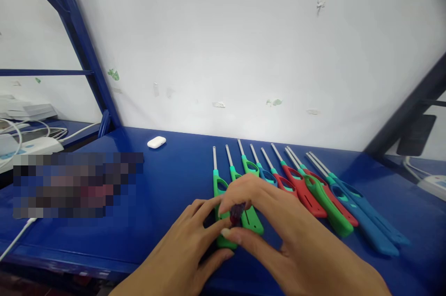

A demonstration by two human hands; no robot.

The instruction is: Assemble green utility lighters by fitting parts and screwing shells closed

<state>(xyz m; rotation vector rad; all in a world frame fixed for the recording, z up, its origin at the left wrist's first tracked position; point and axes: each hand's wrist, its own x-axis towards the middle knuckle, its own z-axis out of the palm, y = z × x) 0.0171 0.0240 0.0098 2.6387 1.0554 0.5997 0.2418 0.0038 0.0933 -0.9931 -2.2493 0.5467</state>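
Note:
A row of long-nosed gas lighters lies on the blue shelf with the metal nozzles pointing at the wall. My left hand [186, 240] is closed around the handle of the leftmost green lighter [226, 242], which lies flat. Above that handle, my right hand [278, 226] pinches a small dark purple and red piece [237, 213] between thumb and fingers; its kind is unclear. Another green lighter [253, 224] is partly hidden by my right hand. Further right are red lighters [310, 200], a green lighter [327, 210] overlapping a red one, and two blue lighters [369, 231].
On the blue shelf [174, 175] a white earbud case [156, 142] sits at the back left. A blurred-out patch covers something at the left, with a white cable [17, 238] leading from it. Blue metal posts [83, 49] flank the white wall [223, 45].

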